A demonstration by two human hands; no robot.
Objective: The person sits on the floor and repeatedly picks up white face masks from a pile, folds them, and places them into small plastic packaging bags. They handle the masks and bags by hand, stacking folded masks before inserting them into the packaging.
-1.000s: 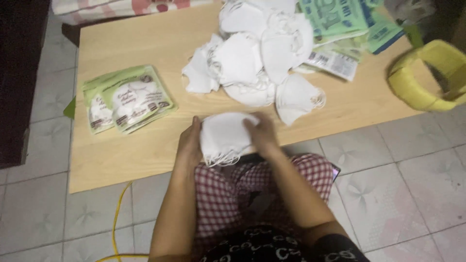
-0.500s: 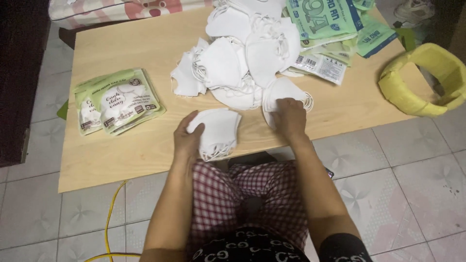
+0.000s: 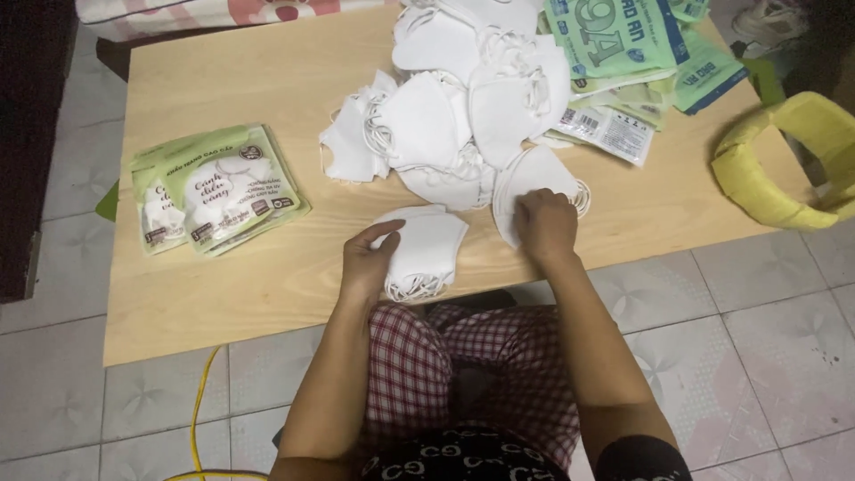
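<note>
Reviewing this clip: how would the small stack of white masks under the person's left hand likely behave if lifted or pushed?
The small stack of white masks looks thin and folded, so it is probably light and floppy. Its loose ear loops spill off the near edge, so they may snag or dangle. The left hand rests on only one side; pushed across the smooth wooden table, the layers would likely slide apart.

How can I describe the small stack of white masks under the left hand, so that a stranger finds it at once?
Start at the low wooden table and find its near edge, by the person's knees. There the left hand rests on the small stack of masks. Unlike the loose pile behind it, it is tidy and stands apart.
</note>
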